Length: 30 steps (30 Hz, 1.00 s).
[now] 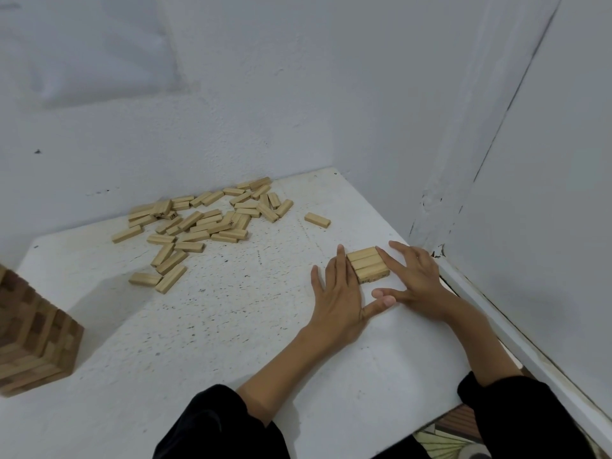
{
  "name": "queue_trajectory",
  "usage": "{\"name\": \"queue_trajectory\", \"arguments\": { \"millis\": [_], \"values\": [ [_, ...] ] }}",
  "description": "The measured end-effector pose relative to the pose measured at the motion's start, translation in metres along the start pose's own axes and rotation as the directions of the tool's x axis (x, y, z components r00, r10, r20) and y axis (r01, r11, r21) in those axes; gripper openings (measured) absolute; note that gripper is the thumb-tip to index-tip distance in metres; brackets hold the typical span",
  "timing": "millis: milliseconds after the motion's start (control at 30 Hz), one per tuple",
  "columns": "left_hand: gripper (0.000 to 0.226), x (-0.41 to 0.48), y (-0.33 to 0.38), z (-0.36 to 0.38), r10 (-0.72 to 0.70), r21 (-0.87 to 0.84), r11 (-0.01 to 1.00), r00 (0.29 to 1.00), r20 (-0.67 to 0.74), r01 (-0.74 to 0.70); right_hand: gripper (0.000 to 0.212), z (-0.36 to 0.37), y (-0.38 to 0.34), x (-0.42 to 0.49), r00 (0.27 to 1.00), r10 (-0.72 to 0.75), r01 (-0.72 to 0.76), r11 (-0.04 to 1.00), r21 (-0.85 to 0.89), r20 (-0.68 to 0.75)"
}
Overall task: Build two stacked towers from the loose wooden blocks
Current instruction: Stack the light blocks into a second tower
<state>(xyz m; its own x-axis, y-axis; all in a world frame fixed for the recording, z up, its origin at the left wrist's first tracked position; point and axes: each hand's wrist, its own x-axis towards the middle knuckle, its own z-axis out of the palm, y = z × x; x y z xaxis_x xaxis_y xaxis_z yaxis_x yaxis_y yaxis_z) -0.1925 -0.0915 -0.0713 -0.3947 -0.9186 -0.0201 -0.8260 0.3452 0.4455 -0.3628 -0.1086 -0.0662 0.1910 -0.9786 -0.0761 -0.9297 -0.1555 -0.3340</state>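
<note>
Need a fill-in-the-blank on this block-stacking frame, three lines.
The left hand and right hand press flat against a row of ___ blocks.
A tall tower stands at the view's ___ edge.
A lone block lies to the ___ of the loose pile.
Missing: three; left; right.

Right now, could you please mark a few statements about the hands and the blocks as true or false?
1. The left hand and right hand flank the block set with straight fingers. True.
2. The left hand lifts one block in the air. False: it rests on the table, against the block set's side.
3. A tall tower stands at the table's left edge, and a loose pile lies by the back wall. True.
4. The block set sits inside the loose pile. False: it sits apart, near the right corner.
</note>
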Motion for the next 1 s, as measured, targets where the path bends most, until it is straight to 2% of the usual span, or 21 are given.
{"name": "queue_trajectory", "arguments": {
  "millis": [100, 167, 233, 333, 400, 467, 533, 667, 867, 1000],
  "values": [
    [0.137, -0.001, 0.000, 0.001, -0.012, 0.009, 1.000, 1.000, -0.004, 0.012, 0.138, 0.000, 0.002, 0.000, 1.000, 0.000, 0.001, 1.000, 0.030, -0.005],
    [0.139, -0.002, 0.000, -0.002, -0.021, 0.019, 1.000, 1.000, -0.020, 0.022, 0.132, -0.003, 0.004, 0.000, 1.000, 0.011, -0.009, 0.990, 0.138, -0.018],
    [0.137, -0.003, -0.004, -0.009, -0.023, 0.020, 1.000, 0.999, -0.050, 0.024, 0.114, -0.007, 0.003, 0.001, 0.999, 0.028, -0.018, 0.968, 0.249, -0.038],
    [0.131, -0.003, -0.018, -0.026, -0.037, 0.013, 0.999, 0.991, -0.129, 0.039, 0.079, -0.015, -0.004, 0.008, 0.996, 0.017, 0.013, 0.947, 0.321, -0.089],
    [0.111, 0.001, -0.029, -0.040, -0.044, -0.002, 0.999, 0.981, -0.189, 0.045, 0.068, -0.022, -0.013, 0.017, 0.994, -0.007, 0.048, 0.929, 0.366, -0.112],
    [0.071, 0.009, -0.044, -0.053, -0.036, 0.001, 0.999, 0.964, -0.263, 0.037, 0.057, -0.028, -0.024, 0.033, 0.990, -0.034, 0.086, 0.919, 0.385, -0.139],
    [0.048, 0.018, -0.062, -0.067, -0.025, 0.026, 0.999, 0.943, -0.331, 0.035, 0.044, -0.030, -0.036, 0.053, 0.986, -0.068, 0.119, 0.926, 0.359, -0.152],
    [0.034, 0.028, -0.105, -0.098, -0.078, 0.036, 0.995, 0.923, -0.376, 0.098, 0.040, -0.025, -0.059, 0.104, 0.989, -0.119, 0.140, 0.945, 0.296, -0.087],
    [0.050, 0.027, -0.169, -0.132, -0.280, 0.083, 0.942, 0.898, -0.339, 0.325, 0.040, -0.009, -0.095, 0.153, 1.000, -0.025, 0.025, 0.997, 0.070, 0.007],
    [0.046, 0.022, -0.189, -0.131, -0.238, 0.068, 0.958, 0.907, -0.349, 0.278, 0.027, 0.003, -0.108, 0.156, 0.982, 0.018, -0.002, 0.997, 0.081, -0.190]
  ]
}}
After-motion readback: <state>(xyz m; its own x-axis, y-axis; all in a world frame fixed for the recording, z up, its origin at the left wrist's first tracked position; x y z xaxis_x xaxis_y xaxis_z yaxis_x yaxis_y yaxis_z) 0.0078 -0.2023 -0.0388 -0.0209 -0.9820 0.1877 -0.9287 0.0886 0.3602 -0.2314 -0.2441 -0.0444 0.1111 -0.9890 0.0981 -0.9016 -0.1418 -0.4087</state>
